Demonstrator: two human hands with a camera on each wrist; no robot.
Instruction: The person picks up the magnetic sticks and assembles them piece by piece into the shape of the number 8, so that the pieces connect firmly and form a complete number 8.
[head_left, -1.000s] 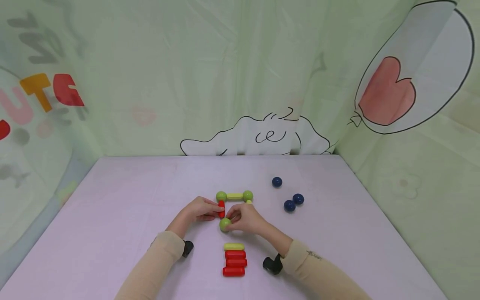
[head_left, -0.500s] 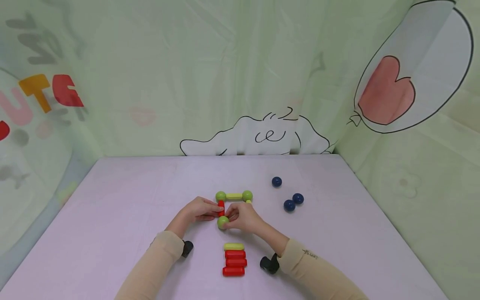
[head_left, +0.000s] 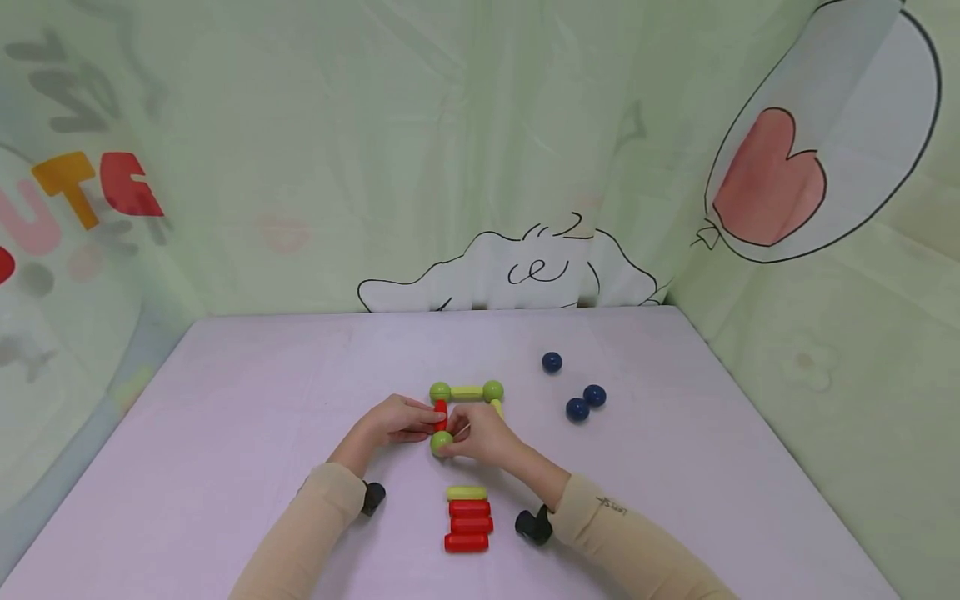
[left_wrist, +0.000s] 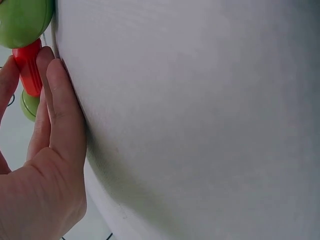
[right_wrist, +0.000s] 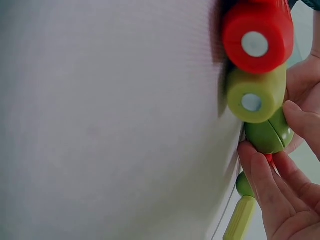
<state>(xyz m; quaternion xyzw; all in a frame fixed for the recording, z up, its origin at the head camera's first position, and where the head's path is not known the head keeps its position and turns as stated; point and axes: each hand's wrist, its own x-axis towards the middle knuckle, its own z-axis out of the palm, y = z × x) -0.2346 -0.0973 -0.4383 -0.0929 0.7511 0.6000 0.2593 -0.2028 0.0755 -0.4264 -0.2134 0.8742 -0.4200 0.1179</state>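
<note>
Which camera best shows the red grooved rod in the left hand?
The left wrist view: the red grooved rod looks largest there, its ridges visible between two glossy green balls. The head view shows it small, partly covered by the left hand; the right wrist view, only a red sliver past one ball.

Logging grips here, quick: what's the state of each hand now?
Left hand: closed, pinching a red stick.
Right hand: closed, holding the green ball at the stick's near end.
</note>
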